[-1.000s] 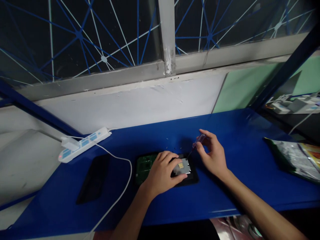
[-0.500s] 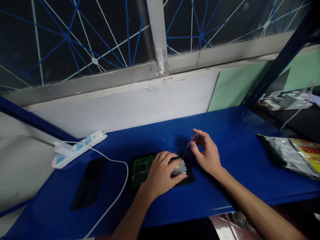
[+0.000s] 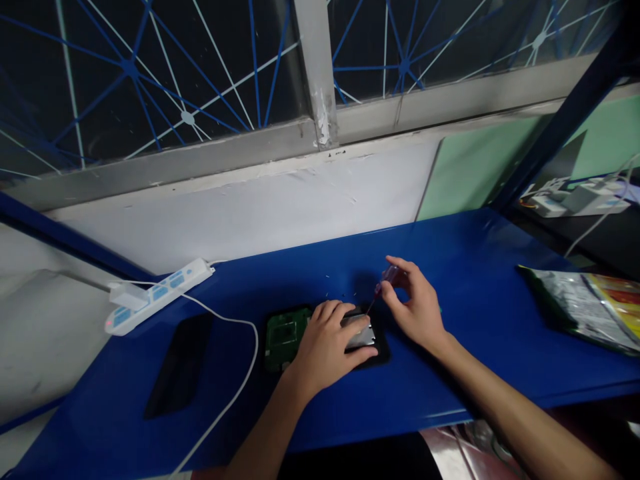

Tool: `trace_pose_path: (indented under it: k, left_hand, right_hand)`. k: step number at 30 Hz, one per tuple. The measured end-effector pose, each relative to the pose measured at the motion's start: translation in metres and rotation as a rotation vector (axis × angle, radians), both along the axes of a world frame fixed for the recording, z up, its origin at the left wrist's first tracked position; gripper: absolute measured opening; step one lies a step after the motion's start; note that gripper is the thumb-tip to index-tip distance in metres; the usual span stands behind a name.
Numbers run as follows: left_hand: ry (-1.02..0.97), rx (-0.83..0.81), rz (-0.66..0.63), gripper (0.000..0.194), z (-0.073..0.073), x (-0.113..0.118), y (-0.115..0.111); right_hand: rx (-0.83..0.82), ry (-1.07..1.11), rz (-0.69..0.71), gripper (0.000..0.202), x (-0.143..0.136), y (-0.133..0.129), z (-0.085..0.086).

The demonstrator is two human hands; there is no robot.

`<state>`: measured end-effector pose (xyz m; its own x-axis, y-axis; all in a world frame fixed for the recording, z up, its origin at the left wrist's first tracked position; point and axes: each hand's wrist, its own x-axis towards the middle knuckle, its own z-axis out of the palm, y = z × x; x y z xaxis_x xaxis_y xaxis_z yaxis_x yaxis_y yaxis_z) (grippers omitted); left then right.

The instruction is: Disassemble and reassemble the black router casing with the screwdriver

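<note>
A black device with a green circuit board lies on the blue table. My left hand rests over its middle, fingers spread, thumb and index finger touching a silver metal part on its right side. In my right hand is a screwdriver with a translucent purple handle, pinched between thumb and fingers. The screwdriver is tilted, its thin shaft reaching down to the upper edge of the metal part near my left index fingertip. Tiny pieces, perhaps screws, lie just behind the device.
On the left are a white power strip with a plug, a white cable and a dark flat phone-like object. A shiny packet lies at the right. Behind the table is a white wall.
The left index finger has shifted slightly over the silver part, nearer the screwdriver tip. The right hand keeps nearly the same pose. The view has shifted very slightly.
</note>
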<state>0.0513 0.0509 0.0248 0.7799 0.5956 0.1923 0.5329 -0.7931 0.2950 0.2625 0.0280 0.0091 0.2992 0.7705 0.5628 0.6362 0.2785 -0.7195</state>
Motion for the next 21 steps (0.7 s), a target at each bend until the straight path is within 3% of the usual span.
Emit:
trace_pose_path:
  k: [21]
  left_hand:
    - [-0.038, -0.089, 0.023, 0.029, -0.0030, -0.0010, 0.0004]
  right_hand:
    - [-0.015, 0.044, -0.024, 0.043, 0.0016, 0.0007, -0.0025]
